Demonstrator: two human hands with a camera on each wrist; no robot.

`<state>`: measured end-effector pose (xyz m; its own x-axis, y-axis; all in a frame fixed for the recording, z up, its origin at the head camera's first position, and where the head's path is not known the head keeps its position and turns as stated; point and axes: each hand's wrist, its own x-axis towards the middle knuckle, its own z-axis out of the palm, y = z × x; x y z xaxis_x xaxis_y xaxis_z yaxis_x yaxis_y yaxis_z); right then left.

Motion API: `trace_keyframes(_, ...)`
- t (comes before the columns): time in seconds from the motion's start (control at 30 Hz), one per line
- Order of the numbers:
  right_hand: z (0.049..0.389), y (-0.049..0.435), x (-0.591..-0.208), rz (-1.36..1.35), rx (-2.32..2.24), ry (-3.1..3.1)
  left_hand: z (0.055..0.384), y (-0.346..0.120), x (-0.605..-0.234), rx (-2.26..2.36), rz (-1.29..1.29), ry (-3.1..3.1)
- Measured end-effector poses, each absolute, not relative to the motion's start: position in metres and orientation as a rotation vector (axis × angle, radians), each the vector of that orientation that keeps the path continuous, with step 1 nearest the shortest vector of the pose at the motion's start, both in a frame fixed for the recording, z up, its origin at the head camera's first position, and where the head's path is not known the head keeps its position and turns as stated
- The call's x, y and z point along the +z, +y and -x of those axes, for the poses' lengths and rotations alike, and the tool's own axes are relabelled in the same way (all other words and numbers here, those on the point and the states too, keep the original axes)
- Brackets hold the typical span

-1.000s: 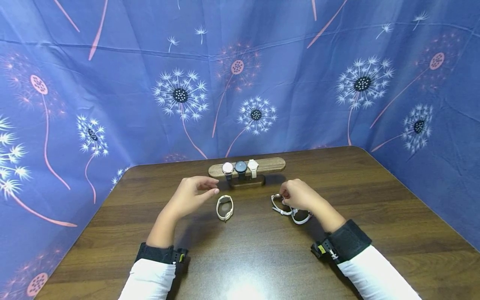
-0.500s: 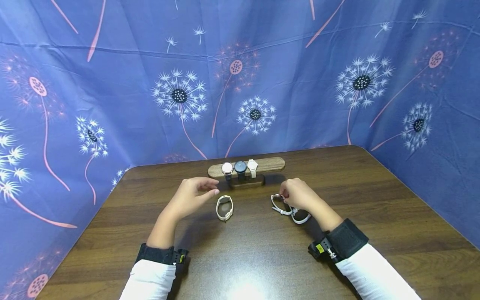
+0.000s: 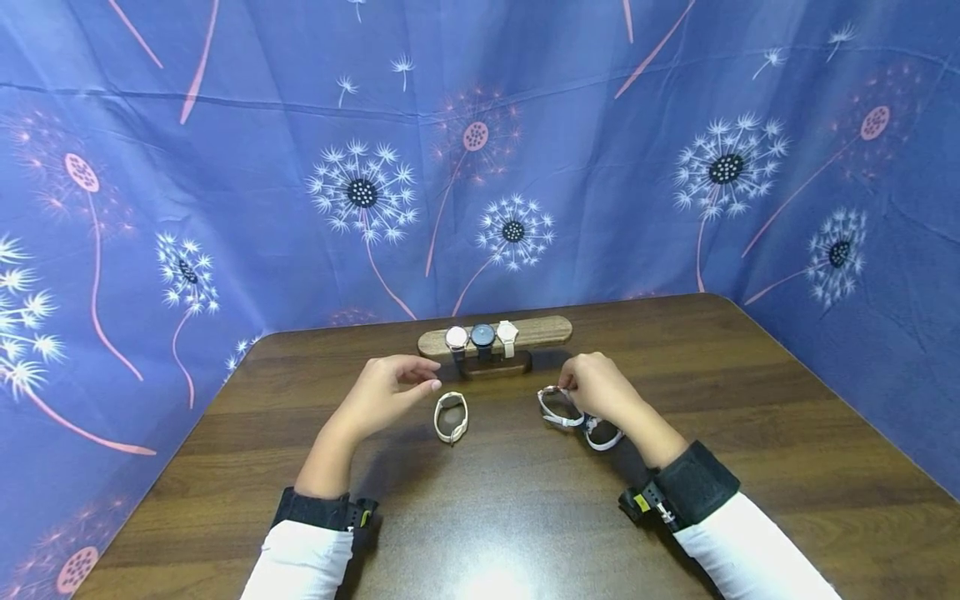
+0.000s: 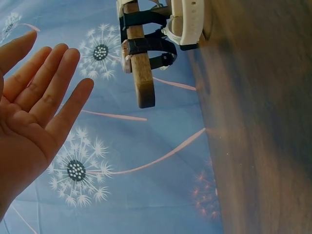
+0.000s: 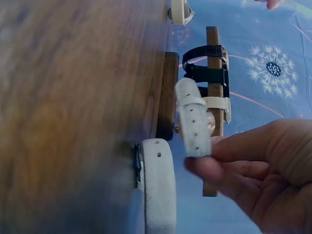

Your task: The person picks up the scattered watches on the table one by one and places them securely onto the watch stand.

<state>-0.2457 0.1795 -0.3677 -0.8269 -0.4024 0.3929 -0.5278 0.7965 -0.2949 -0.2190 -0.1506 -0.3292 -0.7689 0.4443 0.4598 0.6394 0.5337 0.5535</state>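
Now the right grip pinches a white-strapped watch, just to the left of that grip. The wooden watch stand is ahead of it and to its left. Its long top runs side to side, bare end nearest the right grip. The left grip is wide, holding nothing.

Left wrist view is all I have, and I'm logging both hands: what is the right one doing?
Observer: The right hand pinches a white-strapped watch.
Operator: Is anything close to that one?
Observer: Yes, a second pale-strapped watch rests on the table near it.
Operator: I see straps on the wooden stand, but no dials. What shows?
Observer: Of three watches there, the middle watch has a dark dial.
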Motion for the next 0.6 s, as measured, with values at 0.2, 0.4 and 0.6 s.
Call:
trace_keyframes(0.2,0.239,0.172,-0.359,-0.689,0.591,-2.523,0.214,-0.141,-0.324,-1.06,0.895,-2.411)
trace_keyframes(0.4,0.229,0.158,-0.342,-0.671,0.616,-2.382,0.212,-0.125,-0.318,-1.005,0.807,-2.346)
trace_keyframes(0.6,0.223,0.142,-0.324,-0.702,0.576,-2.214,0.212,-0.105,-0.308,-1.072,0.757,-2.392)
